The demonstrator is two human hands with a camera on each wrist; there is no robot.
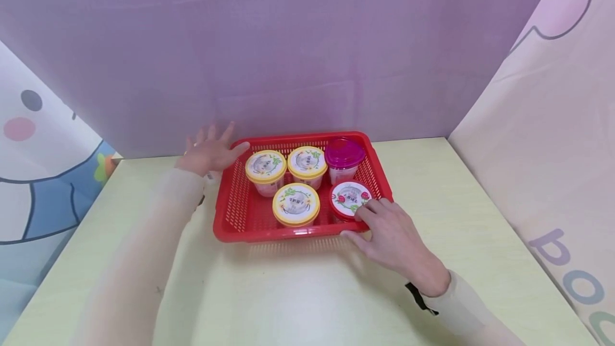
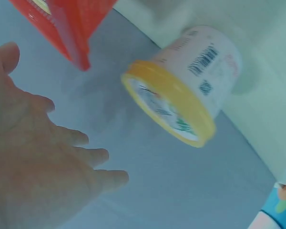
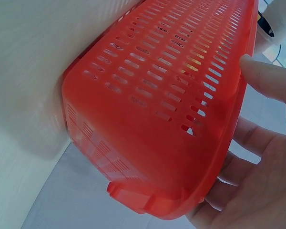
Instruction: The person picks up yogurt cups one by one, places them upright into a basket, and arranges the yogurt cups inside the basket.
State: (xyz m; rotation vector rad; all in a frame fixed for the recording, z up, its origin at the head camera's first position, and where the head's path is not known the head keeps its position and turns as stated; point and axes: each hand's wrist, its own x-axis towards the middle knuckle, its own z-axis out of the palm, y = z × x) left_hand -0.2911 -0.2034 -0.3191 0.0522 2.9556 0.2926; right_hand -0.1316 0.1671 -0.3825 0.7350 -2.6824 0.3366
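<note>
A red plastic basket (image 1: 269, 235) with slotted walls holds three yellow-lidded tubs (image 1: 296, 203), a purple-lidded tub (image 1: 345, 155) and a red-lidded tub (image 1: 349, 199). My right hand (image 1: 391, 236) grips the front right rim, thumb (image 3: 267, 78) on the outer side, other fingers over the edge beside the red lid. By the back left corner, my left hand (image 1: 209, 154) has its fingers spread and holds nothing. Another yellow-lidded tub (image 2: 205, 71) stands on the table left of the basket in the left wrist view; the left arm mostly hides it in the head view.
The pale green table (image 1: 298, 298) meets a purple cloth wall (image 1: 288, 57) close behind the basket. Printed cloth panels stand at the left (image 1: 43, 175) and right (image 1: 552, 148).
</note>
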